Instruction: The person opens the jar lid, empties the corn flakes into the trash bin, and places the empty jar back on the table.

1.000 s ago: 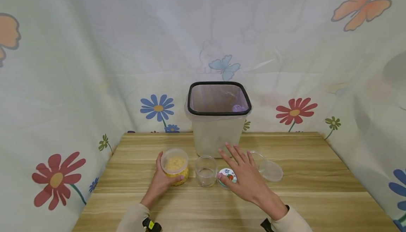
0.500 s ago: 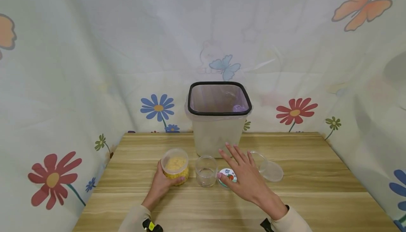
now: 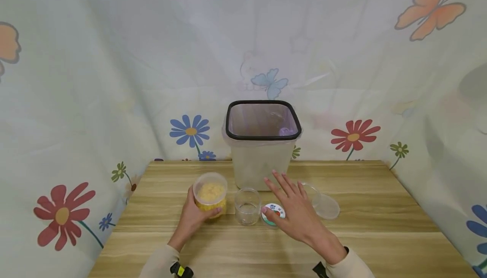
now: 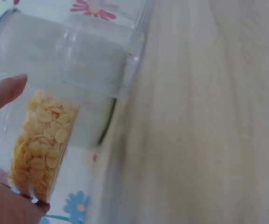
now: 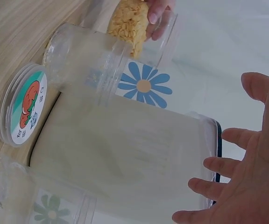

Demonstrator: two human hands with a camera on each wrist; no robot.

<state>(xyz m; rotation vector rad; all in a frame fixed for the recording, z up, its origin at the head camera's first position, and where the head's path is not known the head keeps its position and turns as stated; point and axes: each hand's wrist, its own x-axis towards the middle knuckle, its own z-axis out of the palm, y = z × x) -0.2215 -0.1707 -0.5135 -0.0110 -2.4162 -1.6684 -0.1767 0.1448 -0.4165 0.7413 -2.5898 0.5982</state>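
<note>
My left hand (image 3: 193,214) grips a clear jar of yellow flakes (image 3: 211,193), thumb on its near side. In the left wrist view the flakes (image 4: 46,144) lie slanted inside the jar, which looks tilted. Beside it stands a transparent jar (image 3: 247,212) with no flakes in it. My right hand (image 3: 298,214) hovers with fingers spread, holding nothing, near a round lid with a printed label (image 3: 273,214). The right wrist view shows that lid (image 5: 29,105) and the spread right hand (image 5: 246,168).
A bin with a black rim (image 3: 262,137) and a purple liner stands behind the jars on the wooden table (image 3: 365,210). Right of my right hand lie another clear container and a translucent lid (image 3: 328,207). A patterned curtain (image 3: 182,58) surrounds the table.
The flake jar in my left hand has risen slightly and its mouth tips more toward the camera. My right hand keeps its spread pose. The head view has shifted a little.
</note>
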